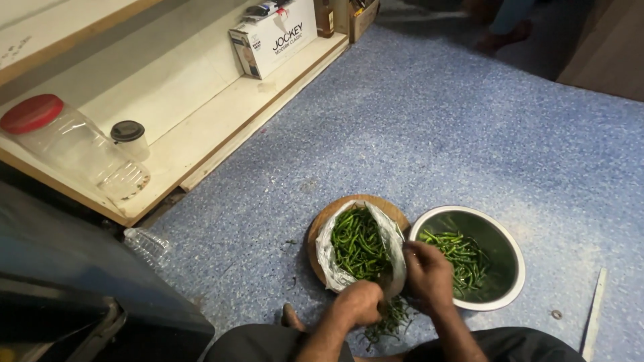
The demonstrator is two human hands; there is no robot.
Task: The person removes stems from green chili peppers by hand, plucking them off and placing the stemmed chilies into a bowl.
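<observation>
While the person sat on the speckled blue floor [429, 121], both hands worked close together just below a round wooden board [320, 224]. On that board lay an opened clear plastic bag [396, 245] full of green chillies [359, 245]. The left hand [359, 303] was curled with its fingers closed, though what they gripped could not be made out from above. The right hand [428, 273] hovered beside it, fingers bent inward over the bag's lower edge and the rim of a steel bowl [513, 251]; its grasp was likewise too hidden to tell. Inside the bowl, to the right of the board and touching it, lay more chillies [463, 255]. A small heap of green stalks [389, 325] sat on the floor between the person's knees, just under the hands. Along the left wall ran a low white shelf [201, 127], holding a tipped clear jar with a red lid [60, 137], a small dark-capped cup [131, 137] and a white cardboard box [272, 37].
</observation>
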